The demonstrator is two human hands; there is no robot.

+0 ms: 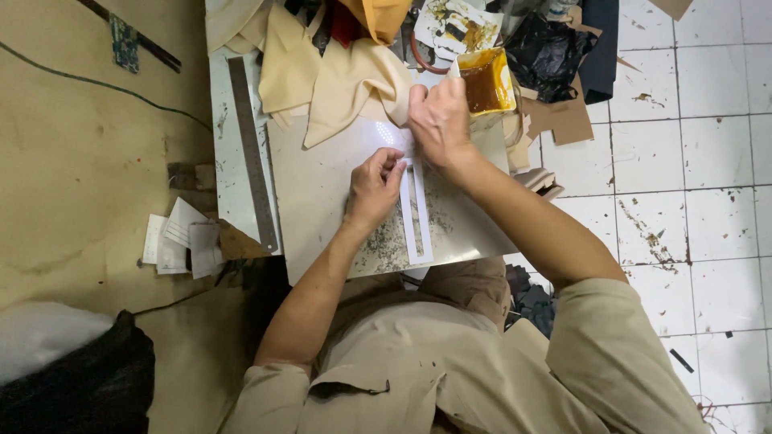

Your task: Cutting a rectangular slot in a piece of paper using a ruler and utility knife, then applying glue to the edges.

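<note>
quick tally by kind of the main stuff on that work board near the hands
long steel ruler: 1
white slotted paper strip: 1, under the left hand and right hand
open container of amber glue: 1
cream fabric pieces: 2 at least, overlapping
Total: 5

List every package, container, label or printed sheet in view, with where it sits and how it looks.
Open glue container: beside the right hand, top of the board; squarish, yellow walls, brown contents.
Stained printed sheet: top edge, above the container; white with black and ochre blotches.
Black plastic bag: right of the container; crumpled, glossy.
Folded papers: on the floor, left of the steel ruler; white, creased.
</note>
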